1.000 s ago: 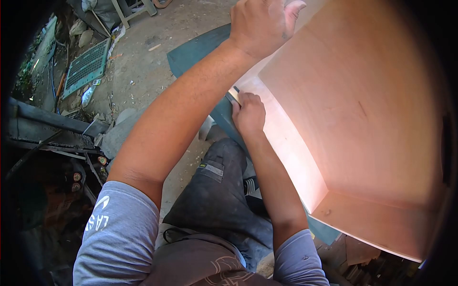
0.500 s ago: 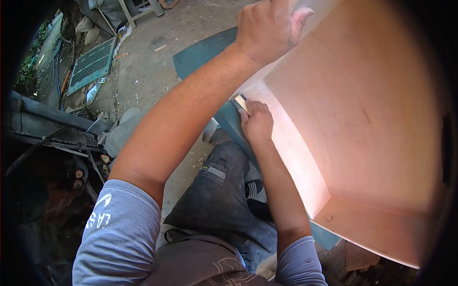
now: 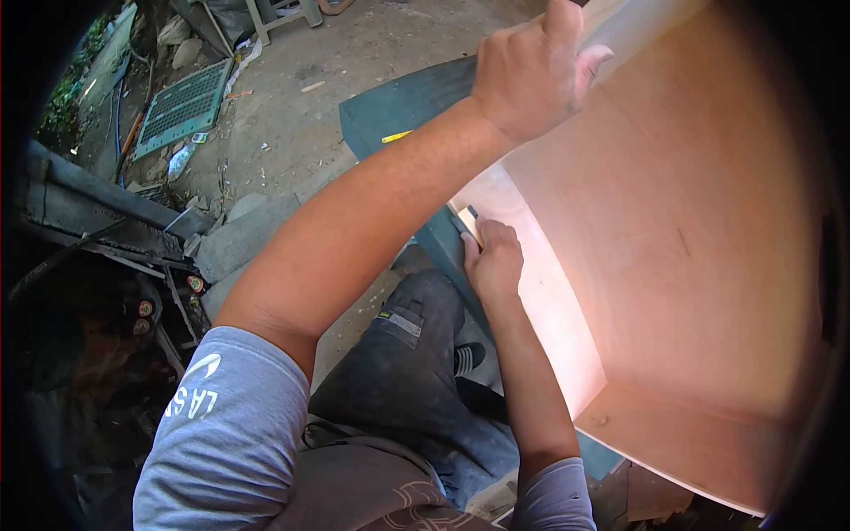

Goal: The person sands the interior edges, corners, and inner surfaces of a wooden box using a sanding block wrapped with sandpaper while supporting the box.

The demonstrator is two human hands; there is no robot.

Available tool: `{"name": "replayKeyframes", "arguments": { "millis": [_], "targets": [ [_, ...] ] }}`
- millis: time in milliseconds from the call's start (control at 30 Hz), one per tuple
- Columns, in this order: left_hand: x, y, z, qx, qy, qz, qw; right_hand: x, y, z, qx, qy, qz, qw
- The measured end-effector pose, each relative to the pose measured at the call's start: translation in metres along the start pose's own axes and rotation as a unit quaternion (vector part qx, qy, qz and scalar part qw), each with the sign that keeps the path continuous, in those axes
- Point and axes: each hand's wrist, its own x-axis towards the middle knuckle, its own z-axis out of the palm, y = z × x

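The pinkish wooden panel (image 3: 682, 203) overlies the green worktop (image 3: 398, 102). Left fingers (image 3: 562, 26) curl above it, grip unclear; right fingers (image 3: 505, 233) grasp 1 small block (image 3: 470, 221) by its near edge, long axis slanting, far end up-left.

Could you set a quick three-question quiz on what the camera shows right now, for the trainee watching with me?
1. Which hand holds the small block?
2. True or false: the grid panel on the ground is bright red.
3. Multiple choice: the small yellow item shows right beside the:
A) striped shoe
B) left forearm
C) right elbow

Key: 1. The right hand; 2. False, it is green; 3. B.
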Motion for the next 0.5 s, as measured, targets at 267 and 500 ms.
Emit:
{"name": "replayKeyframes", "arguments": {
  "millis": [267, 500],
  "targets": [
    [0.0, -0.007, -0.005, 0.029, -0.047, -0.026, 0.998, 0.013, -0.005, 0.01, -0.002, 0.026, -0.006, 1.0],
    [-0.003, -0.004, -0.004, 0.033, -0.004, -0.004, 0.999, 0.024, -0.009, 0.013, -0.003, 0.032, -0.009, 0.999]
  ]
}}
